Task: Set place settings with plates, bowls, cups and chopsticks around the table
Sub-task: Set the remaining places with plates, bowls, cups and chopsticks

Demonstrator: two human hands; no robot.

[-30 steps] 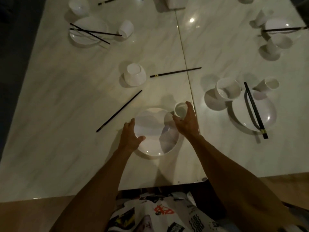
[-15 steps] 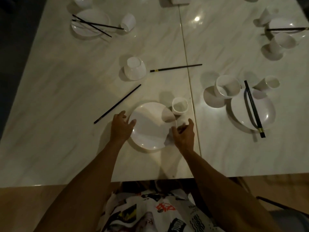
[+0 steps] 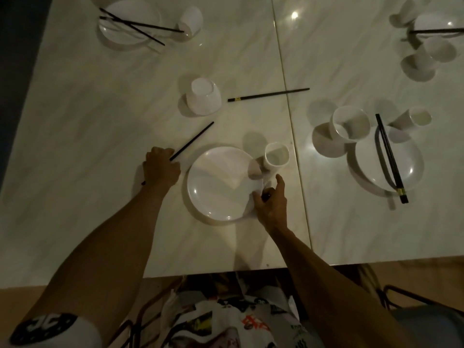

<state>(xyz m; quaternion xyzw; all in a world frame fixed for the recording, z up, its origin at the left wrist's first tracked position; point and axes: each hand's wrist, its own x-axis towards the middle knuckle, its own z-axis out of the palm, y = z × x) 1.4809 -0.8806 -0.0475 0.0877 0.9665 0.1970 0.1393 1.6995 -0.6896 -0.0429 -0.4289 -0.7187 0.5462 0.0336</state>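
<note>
At the near edge of a pale marble table (image 3: 95, 126), a person leans over a half-made place setting. The left hand (image 3: 162, 168) is curled over a loose chopstick (image 3: 194, 139) that lies slantwise just left of the plate (image 3: 218, 182); the fingers look closed round it, and its tail pokes out behind the wrist. The right hand (image 3: 271, 200) sits at the plate's near-right rim, thumb on the edge and forefinger stretched towards the cup (image 3: 276, 159), which stands upright, touching or just beside the plate's far-right rim. Whether that hand pinches the rim or only steadies it cannot be told in this dim light. The setting's other pieces lie further out: an upturned bowl (image 3: 204, 99) and, just right of it, the second chopstick (image 3: 268, 94), which crosses the seam in the tabletop. A finished setting (image 3: 391, 164) to the right shows the likely pattern: bowl and cup behind the plate, both sticks together across it. The step in hand appears to be gathering the pair. Done well, it means lifting the gripped stick clear of the plate without clipping the rim or the cup, fetching its mate, squaring the gold-banded ends, and laying both across the plate, then righting the bowl beside the cup.
</note>
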